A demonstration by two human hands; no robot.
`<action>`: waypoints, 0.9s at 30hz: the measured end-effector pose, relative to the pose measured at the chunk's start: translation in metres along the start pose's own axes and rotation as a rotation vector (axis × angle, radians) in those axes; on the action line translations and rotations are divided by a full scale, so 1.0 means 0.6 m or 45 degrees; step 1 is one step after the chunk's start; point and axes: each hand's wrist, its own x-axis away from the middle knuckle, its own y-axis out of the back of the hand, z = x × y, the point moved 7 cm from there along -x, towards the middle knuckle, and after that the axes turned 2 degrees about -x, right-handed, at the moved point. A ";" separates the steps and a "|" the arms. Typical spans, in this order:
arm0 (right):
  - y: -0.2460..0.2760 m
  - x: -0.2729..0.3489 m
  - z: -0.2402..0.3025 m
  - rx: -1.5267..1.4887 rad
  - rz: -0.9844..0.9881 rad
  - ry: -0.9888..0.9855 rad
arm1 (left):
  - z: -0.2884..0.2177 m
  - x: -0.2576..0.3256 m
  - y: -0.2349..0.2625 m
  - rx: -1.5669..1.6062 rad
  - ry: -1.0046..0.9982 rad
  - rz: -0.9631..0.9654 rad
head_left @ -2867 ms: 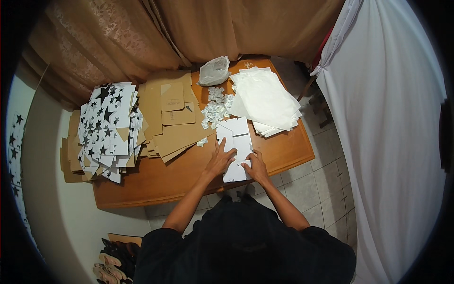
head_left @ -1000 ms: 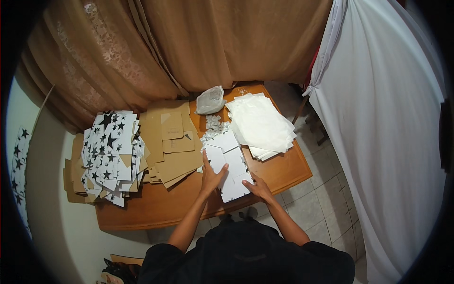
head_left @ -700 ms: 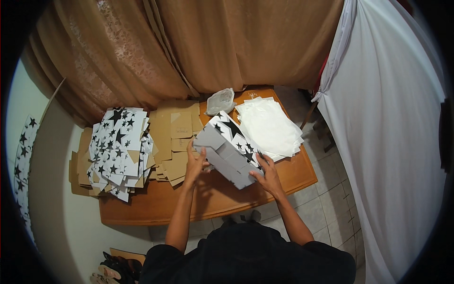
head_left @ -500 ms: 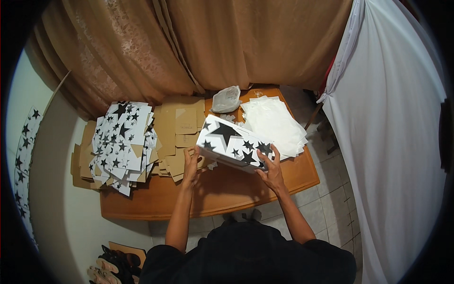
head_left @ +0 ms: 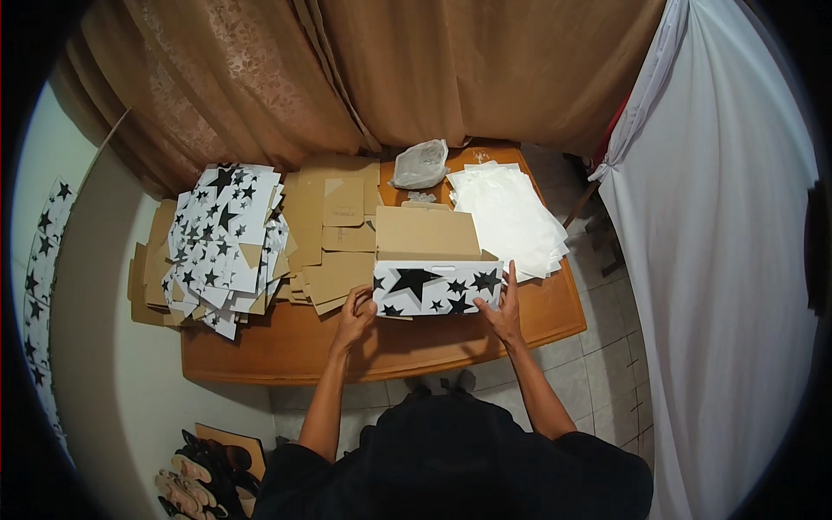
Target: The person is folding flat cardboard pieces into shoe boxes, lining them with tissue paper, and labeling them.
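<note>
Both hands (head_left: 353,321) (head_left: 504,317) hold the starred box (head_left: 438,289) (perhaps aloft).

The wooden table (head_left: 260,357) is brown and glossy, with a curved near edge. On its left side lies an uneven pile of star-printed pieces (head_left: 251,208); beside it, flat brown cardboard (head_left: 306,208) is spread. Toward the far edge there is a translucent plastic bag (head_left: 421,165) (quite crumpled), with small pale packets (head_left: 421,197) just in front. White sheets (head_left: 511,212) lie loosely stacked at the right.
</note>
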 end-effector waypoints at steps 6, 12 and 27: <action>0.039 0.015 -0.082 0.453 0.025 0.050 | 0.019 0.042 -0.045 0.103 0.229 0.267; 0.033 0.050 -0.113 0.685 0.047 0.113 | 0.075 0.068 -0.047 -0.037 0.089 0.146; 0.020 0.087 -0.124 0.778 0.248 0.070 | 0.098 0.117 -0.067 -0.728 -0.063 -0.102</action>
